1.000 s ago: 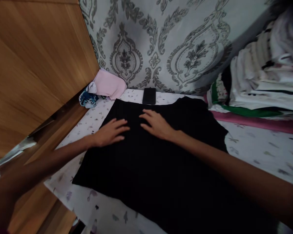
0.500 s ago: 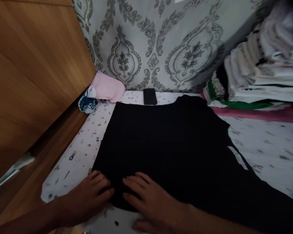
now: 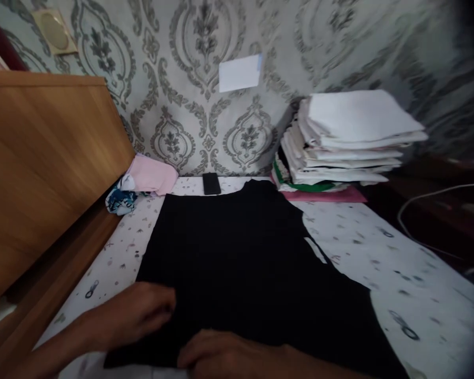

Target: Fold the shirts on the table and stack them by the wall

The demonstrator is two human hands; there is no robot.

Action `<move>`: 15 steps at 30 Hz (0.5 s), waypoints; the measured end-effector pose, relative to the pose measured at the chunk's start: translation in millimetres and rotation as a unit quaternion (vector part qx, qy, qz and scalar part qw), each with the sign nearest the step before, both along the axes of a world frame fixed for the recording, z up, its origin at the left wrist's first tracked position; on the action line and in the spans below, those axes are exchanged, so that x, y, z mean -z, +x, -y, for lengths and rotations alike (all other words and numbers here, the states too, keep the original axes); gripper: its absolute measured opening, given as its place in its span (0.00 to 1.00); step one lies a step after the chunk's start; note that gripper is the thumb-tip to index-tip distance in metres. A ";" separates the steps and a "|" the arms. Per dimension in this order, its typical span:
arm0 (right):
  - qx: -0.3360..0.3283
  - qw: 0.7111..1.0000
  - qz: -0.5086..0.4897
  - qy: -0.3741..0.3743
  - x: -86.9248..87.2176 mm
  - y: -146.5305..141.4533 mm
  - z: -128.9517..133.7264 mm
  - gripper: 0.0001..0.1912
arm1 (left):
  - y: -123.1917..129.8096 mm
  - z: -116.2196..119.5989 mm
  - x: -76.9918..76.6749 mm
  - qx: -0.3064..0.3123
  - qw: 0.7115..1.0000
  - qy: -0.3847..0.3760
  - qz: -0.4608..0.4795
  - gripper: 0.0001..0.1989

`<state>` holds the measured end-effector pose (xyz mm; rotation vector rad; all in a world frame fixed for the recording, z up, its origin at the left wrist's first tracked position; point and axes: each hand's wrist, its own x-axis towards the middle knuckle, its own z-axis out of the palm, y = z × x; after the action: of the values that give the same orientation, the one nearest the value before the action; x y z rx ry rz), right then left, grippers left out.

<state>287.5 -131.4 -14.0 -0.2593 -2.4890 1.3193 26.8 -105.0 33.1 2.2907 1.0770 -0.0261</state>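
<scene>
A black T-shirt (image 3: 237, 258) lies spread out on a white printed sheet, its neck opening with a pale label to the right. Over the shirt's left near part, my left hand (image 3: 142, 313) is closed, with its fingers curled inward. The fingertips are turned out of sight, so anything inside them is hidden. My right hand (image 3: 229, 358) rests at the near edge of the shirt, low in the picture. Its fingers are together and bent down onto the black cloth, and the thumb cannot be seen.
Folded, mostly white clothes (image 3: 355, 126) form a tall stack at the back right. A black phone (image 3: 211, 183) lies by the patterned wall (image 3: 205, 121). Pink folded cloth (image 3: 152, 173) and a blue-white bundle (image 3: 120, 200) sit beside the wooden furniture (image 3: 51, 179) on the left.
The view has tilted up and shows more wall and the whole stack. My hands have gone from spread fingers to curled ones. The shirt's near left corner now reaches further out to the left.
</scene>
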 end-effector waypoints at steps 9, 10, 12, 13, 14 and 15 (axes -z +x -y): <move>0.068 0.958 0.117 0.252 25.8 7.4 -7.4 0.19 | 18.5 -96.1 100.7 -0.109 0.952 0.283 -0.049 0.26; 0.063 0.958 0.106 0.258 26.0 13.3 -10.2 0.19 | 0.4 -104.4 106.5 -0.146 0.941 0.295 -0.075 0.26; 0.099 0.959 0.080 0.252 22.4 29.4 -24.6 0.20 | -33.8 -118.4 109.7 -0.183 0.926 0.312 -0.104 0.26; 0.142 0.956 0.070 0.247 19.5 39.1 -37.0 0.20 | -45.1 -125.0 107.1 -0.194 0.920 0.321 -0.117 0.25; 0.197 0.948 0.066 0.241 16.6 49.6 -52.9 0.20 | -49.8 -132.0 102.3 -0.205 0.912 0.332 -0.126 0.24; 0.258 0.934 0.067 0.237 14.1 60.5 -71.7 0.20 | -46.9 -139.8 95.7 -0.211 0.906 0.342 -0.129 0.24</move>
<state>348.0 -59.7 -28.1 -0.8348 -2.5011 0.4912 -20.1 34.8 -62.6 2.6333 1.9516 0.2705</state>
